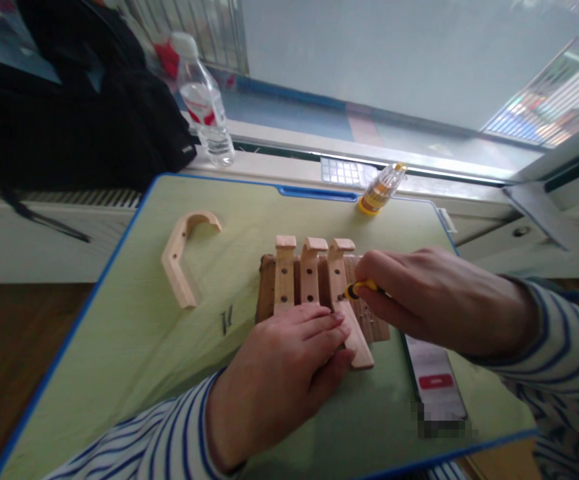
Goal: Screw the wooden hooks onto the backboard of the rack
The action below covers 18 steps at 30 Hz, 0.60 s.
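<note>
Three pale wooden hooks (310,280) lie side by side on a brown wooden block (380,325). Each shows two dark holes or screw heads; the right one (358,343) slants past the block's near edge. My left hand (284,373) lies over their lower parts, its fingers together and holding the right hook. Closed in my right hand (419,293) is a yellow and black screwdriver (353,289), its tip at the lower hole of the right hook. The palm hides most of its handle. A loose curved wooden hook (173,257) rests on the table's left side.
The green table (119,347) has a blue edge. Small dark screws (226,321) lie left of the block. A phone (436,380) sits below my right wrist. Further back stand a yellow-capped clear bottle (380,190), a water bottle (204,107) and a black backpack (119,120).
</note>
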Each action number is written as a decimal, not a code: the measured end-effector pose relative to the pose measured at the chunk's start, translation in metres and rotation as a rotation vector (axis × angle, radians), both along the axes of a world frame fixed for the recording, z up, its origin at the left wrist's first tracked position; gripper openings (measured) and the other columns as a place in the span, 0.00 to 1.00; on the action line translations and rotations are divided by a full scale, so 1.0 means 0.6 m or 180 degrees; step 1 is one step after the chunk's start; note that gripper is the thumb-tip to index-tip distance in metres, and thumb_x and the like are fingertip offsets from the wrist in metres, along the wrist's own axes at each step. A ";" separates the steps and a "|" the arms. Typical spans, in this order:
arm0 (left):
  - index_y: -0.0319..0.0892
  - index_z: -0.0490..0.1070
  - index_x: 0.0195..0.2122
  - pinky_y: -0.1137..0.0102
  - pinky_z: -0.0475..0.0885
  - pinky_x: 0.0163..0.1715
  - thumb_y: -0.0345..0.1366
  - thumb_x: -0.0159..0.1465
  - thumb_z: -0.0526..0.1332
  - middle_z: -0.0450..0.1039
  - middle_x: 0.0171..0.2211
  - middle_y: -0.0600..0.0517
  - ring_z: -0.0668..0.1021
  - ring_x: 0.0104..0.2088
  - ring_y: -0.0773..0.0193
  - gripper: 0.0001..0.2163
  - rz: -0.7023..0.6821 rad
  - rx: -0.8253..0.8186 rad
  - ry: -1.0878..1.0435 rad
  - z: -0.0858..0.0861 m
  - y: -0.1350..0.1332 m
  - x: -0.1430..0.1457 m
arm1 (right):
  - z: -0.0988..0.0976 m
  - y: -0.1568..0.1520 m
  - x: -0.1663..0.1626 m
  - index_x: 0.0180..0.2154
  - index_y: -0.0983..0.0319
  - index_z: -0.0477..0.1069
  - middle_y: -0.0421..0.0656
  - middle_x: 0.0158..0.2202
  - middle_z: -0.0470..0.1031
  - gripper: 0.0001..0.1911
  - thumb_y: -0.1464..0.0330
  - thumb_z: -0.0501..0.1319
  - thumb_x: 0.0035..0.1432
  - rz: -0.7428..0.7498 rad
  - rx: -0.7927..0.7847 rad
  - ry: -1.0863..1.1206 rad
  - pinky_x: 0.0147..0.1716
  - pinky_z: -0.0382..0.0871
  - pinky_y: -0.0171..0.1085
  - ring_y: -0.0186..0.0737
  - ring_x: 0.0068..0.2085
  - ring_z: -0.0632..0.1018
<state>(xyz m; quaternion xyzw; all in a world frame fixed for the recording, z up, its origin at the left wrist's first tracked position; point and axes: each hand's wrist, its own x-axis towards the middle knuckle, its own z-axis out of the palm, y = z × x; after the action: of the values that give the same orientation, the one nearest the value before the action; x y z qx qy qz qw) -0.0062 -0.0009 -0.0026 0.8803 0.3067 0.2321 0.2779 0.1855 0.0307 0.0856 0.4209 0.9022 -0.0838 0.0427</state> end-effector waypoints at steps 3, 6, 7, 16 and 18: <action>0.45 0.69 0.47 0.62 0.67 0.50 0.37 0.64 0.52 0.72 0.46 0.53 0.72 0.48 0.62 0.12 -0.0011 -0.0008 0.0020 -0.001 -0.001 -0.002 | -0.008 -0.012 -0.001 0.34 0.61 0.58 0.33 0.19 0.61 0.06 0.66 0.48 0.60 -0.0194 0.0200 0.0024 0.19 0.45 0.33 0.28 0.18 0.60; 0.44 0.68 0.48 0.63 0.65 0.52 0.36 0.65 0.52 0.72 0.47 0.53 0.71 0.49 0.63 0.13 -0.0018 0.0013 0.0014 -0.001 0.000 -0.001 | -0.016 -0.027 -0.002 0.35 0.62 0.58 0.34 0.20 0.63 0.06 0.66 0.47 0.61 -0.0534 0.0375 0.0171 0.19 0.47 0.33 0.28 0.19 0.63; 0.43 0.68 0.48 0.63 0.65 0.52 0.36 0.65 0.52 0.72 0.47 0.53 0.71 0.49 0.63 0.13 -0.0025 0.0027 0.0003 -0.001 0.001 -0.001 | -0.018 -0.030 -0.003 0.35 0.62 0.58 0.35 0.21 0.64 0.06 0.66 0.46 0.61 -0.0613 0.0386 0.0207 0.19 0.48 0.33 0.29 0.19 0.64; 0.43 0.69 0.47 0.62 0.67 0.49 0.36 0.65 0.52 0.73 0.44 0.53 0.72 0.46 0.62 0.12 -0.0068 0.0046 0.0008 0.002 0.001 0.000 | -0.010 -0.010 0.007 0.39 0.61 0.60 0.37 0.24 0.67 0.08 0.65 0.46 0.61 -0.0354 -0.0099 0.0373 0.22 0.52 0.32 0.30 0.22 0.65; 0.43 0.69 0.47 0.62 0.67 0.49 0.36 0.64 0.52 0.73 0.44 0.52 0.72 0.46 0.62 0.12 -0.0060 0.0065 -0.0003 0.002 0.001 -0.001 | -0.005 -0.006 0.011 0.37 0.61 0.60 0.37 0.24 0.67 0.08 0.65 0.46 0.61 -0.0207 -0.0216 0.0357 0.23 0.53 0.32 0.30 0.23 0.65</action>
<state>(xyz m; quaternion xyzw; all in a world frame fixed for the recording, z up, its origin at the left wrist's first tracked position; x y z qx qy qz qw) -0.0066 -0.0003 -0.0013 0.8858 0.2959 0.2330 0.2713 0.1924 0.0269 0.0825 0.4430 0.8857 -0.1391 0.0036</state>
